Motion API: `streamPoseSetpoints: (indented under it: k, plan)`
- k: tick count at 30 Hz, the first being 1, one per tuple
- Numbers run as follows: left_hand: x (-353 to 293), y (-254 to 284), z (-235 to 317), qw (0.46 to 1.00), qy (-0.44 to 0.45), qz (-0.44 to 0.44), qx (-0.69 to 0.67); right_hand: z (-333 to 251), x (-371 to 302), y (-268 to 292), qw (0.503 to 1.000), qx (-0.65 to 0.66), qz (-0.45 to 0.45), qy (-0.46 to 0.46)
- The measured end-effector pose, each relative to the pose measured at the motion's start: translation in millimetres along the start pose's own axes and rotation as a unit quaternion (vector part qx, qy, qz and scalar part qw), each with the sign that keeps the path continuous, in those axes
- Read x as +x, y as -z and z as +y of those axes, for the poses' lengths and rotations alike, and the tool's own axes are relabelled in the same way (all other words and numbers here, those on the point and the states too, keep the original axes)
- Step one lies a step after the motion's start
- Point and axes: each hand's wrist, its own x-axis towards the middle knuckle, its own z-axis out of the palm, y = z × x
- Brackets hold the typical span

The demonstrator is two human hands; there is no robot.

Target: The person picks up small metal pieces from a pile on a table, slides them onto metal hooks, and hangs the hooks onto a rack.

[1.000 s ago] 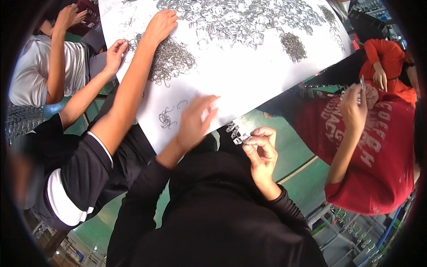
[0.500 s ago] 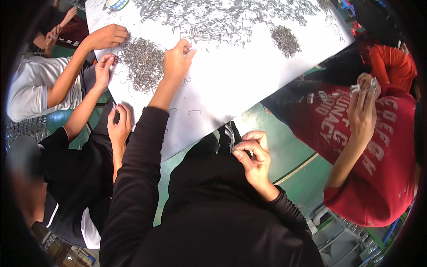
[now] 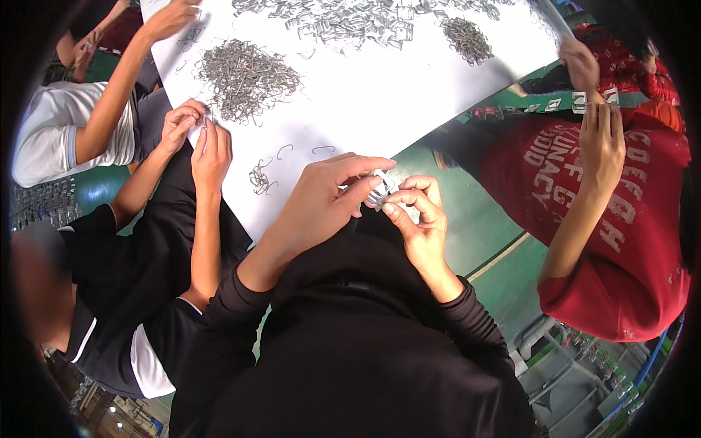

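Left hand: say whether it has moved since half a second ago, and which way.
Yes. Judged against the white table, the left hand has moved from beside the large hook pile to the table's near edge, beside the right hand.

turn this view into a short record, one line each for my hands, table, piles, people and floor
left hand: thumb and fingers on small shiny metal clips
right hand: thumb and fingers pinching the same cluster
table: white top
piles: dark wire hooks, left; smaller hook pile, right; flat metal pieces, far side
people: person in black-and-white top, left, hands together; person in red top, right, forearm raised
floor: green
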Motion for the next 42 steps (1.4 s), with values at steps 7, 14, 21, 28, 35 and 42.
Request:
streamPoseSetpoints:
  k: [7,14,21,28,35,42]
  plan:
    - [-25.2,-5.7,-14.7,0.999,-0.032,0.018,0.039,7.4,16.6,14.6,0.994,-0.006,-0.105,-0.009]
    - [-51.8,-14.4,-36.2,0.989,-0.075,0.071,0.104,45.8,152.1,-71.6,0.929,-0.244,-0.231,0.155]
    - [-62.2,-29.1,-46.0,0.986,0.0,0.168,0.019,58.0,206.4,-123.1,0.68,-0.55,-0.344,0.343]
    - [-63.4,-35.6,-53.3,0.975,-0.03,0.218,0.0,54.6,206.0,-102.3,0.83,-0.35,-0.307,0.307]
    - [-65.8,-32.7,-51.9,0.971,-0.077,0.224,0.031,35.0,206.5,-85.8,0.951,0.002,-0.283,-0.122]
    - [-56.7,-36.5,-59.6,0.974,-0.09,0.204,-0.033,-46.3,74.9,0.0,0.954,0.126,-0.196,-0.187]
